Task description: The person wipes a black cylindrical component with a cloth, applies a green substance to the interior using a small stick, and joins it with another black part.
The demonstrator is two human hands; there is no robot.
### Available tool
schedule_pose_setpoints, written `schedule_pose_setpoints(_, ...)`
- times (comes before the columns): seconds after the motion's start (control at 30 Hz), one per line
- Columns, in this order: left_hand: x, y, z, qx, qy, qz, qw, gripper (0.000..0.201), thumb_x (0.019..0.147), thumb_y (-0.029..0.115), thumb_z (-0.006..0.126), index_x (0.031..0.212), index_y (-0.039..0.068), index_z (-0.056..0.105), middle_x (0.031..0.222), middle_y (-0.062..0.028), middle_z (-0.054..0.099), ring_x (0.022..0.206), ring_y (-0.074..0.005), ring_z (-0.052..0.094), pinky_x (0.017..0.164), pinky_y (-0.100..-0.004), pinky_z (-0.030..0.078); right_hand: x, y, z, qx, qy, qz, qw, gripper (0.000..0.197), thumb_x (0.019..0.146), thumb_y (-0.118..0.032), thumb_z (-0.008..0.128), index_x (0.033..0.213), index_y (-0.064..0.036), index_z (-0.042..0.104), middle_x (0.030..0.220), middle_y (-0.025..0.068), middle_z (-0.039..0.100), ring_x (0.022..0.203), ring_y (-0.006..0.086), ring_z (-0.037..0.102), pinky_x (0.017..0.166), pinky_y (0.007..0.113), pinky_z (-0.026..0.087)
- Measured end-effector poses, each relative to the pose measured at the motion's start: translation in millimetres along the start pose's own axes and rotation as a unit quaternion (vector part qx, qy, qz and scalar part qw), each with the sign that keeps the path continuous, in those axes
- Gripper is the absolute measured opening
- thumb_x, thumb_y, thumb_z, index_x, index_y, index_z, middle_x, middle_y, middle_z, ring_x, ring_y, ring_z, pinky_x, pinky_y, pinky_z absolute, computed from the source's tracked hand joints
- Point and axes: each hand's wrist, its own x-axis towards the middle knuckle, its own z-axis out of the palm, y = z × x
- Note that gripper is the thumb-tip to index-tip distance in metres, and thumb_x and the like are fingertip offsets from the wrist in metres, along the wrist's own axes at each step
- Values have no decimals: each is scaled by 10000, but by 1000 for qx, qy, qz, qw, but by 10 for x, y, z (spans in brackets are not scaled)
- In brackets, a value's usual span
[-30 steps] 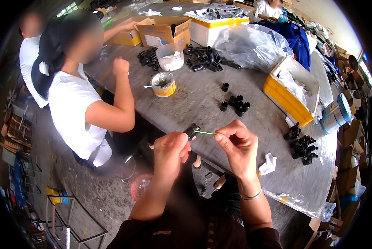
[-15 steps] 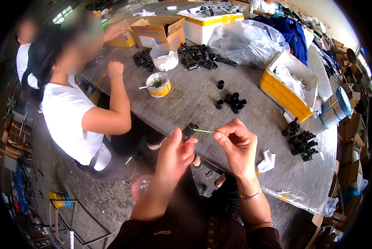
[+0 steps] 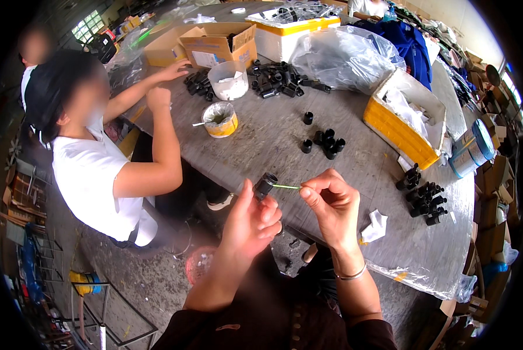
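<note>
My left hand (image 3: 248, 224) grips a short black cylindrical part (image 3: 265, 184) between thumb and fingers, its end tilted up. A thin green stick (image 3: 288, 186) is pinched by the thumb and fingertips of my right hand (image 3: 335, 205). The stick's far tip meets the black part near its upper end; whether it goes inside I cannot tell. Both hands hover over the near edge of the table. Beyond them, several similar black parts (image 3: 330, 143) stand in a loose group, and more black pieces (image 3: 425, 199) stand to the right.
A yellow-banded tub with a stick (image 3: 231, 126), a translucent tub (image 3: 241, 88) and a heap of black parts (image 3: 276, 77) lie farther back. A foam box (image 3: 397, 135), blue-white bucket (image 3: 470, 153) and crumpled white paper (image 3: 376, 227) are rightward. A co-worker (image 3: 95, 175) sits at left.
The co-worker's far hand has come down from the cardboard box toward the black heap. My hands keep nearly the same pose, the left fingers shifting slightly around the black part.
</note>
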Motion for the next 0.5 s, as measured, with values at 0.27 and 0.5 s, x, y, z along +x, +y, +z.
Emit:
schedule_pose_setpoints(0.27,-11,-15,-6,-28,-23,-12,999,631,992,546,363,802,3,625,613,-12,420,506,-95,346,400,-213,318,-41,71,-35,5,11,14,1000,58,823,-30,740,831,-15,685,760,-18,534,675,65,465,612,221,379)
schedule_pose_setpoints(0.5,-6,-39,-24,143,47,95,984,542,993,480,431,877,-12,623,649,-29,488,534,-93,402,421,-213,333,-56,68,-43,-5,12,22,1000,56,824,-21,736,827,-12,680,763,-19,530,670,61,464,612,217,384)
